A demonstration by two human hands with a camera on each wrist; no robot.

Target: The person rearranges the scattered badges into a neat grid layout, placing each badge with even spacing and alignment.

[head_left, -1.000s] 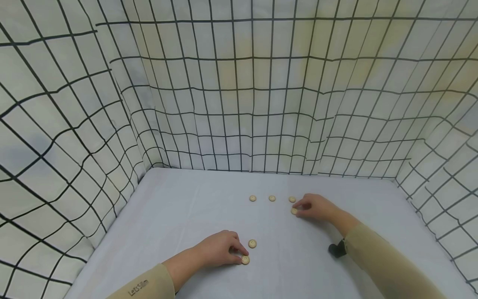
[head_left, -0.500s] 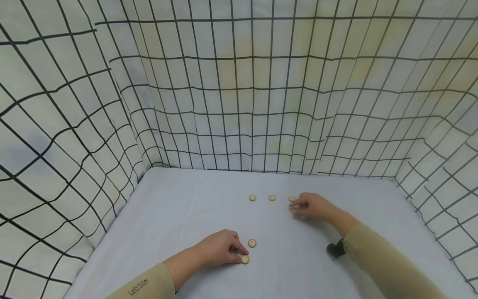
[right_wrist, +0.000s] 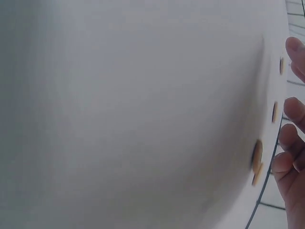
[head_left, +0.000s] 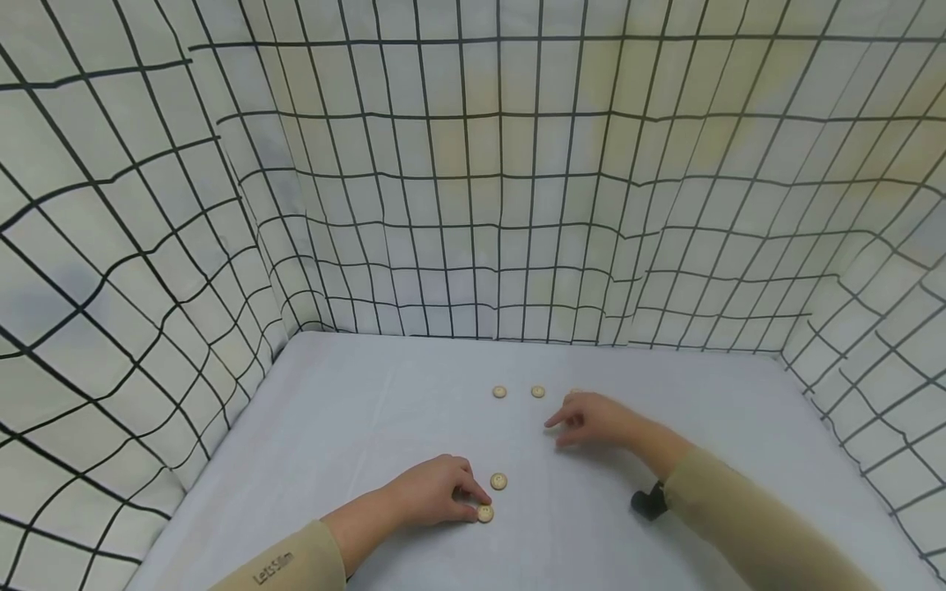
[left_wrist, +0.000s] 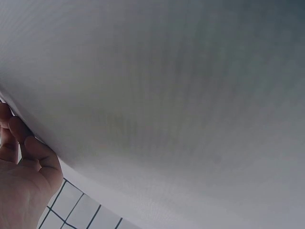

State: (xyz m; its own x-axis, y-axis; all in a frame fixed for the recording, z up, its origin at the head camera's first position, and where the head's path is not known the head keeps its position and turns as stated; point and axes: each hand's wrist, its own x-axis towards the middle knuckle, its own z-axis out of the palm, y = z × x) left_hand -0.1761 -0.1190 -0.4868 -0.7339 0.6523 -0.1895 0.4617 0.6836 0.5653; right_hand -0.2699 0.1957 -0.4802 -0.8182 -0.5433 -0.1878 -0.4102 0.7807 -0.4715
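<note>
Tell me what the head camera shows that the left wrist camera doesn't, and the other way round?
Only the head view: the right hand, two far buttons, two near buttons and tan sleeves.
Only the left wrist view: the palm of the left hand.
Both: that left hand, the white tabletop and black grid lines.

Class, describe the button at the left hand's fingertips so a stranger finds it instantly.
On the white table, find the left hand, low in the head view. The pale round button is at its thumb and index fingertips. It is the lowest button in that view, just below a neighbouring button no finger touches.
</note>
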